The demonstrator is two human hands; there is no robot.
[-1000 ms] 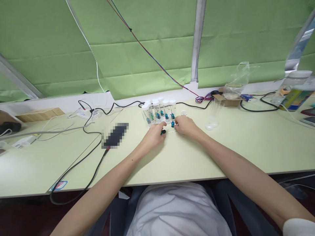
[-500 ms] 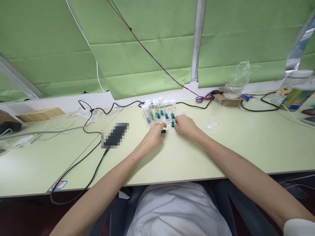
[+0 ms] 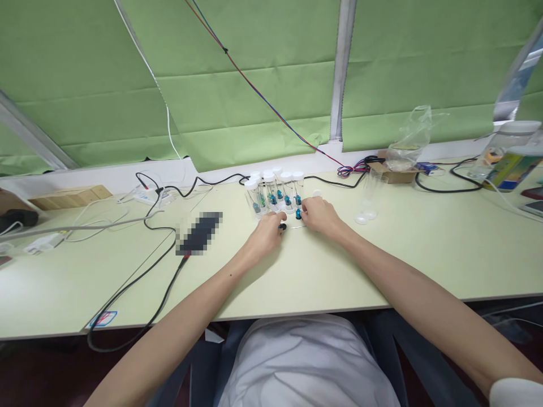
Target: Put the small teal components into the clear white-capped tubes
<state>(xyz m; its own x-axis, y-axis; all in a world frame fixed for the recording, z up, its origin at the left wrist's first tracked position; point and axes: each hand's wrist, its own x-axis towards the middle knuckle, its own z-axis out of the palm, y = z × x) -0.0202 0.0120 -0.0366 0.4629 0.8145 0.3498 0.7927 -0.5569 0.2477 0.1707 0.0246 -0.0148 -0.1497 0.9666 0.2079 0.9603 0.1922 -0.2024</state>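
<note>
My left hand rests on the table with its fingers curled round a small dark-ended piece, most of it hidden. Opposite it, my right hand pinches a small blue piece at its fingertips. Between the hands a thin metal rod lies low over the tabletop; I cannot tell which piece it belongs to. Just behind stand several clear tubes with white caps, each with a blue or green piece on a thin stem inside. A white round cap sits beyond my right hand.
Clear empty tubes lie to the right. A cardboard box with a plastic bag stands farther back. At left are a blurred black device and its cable. A large jar is far right.
</note>
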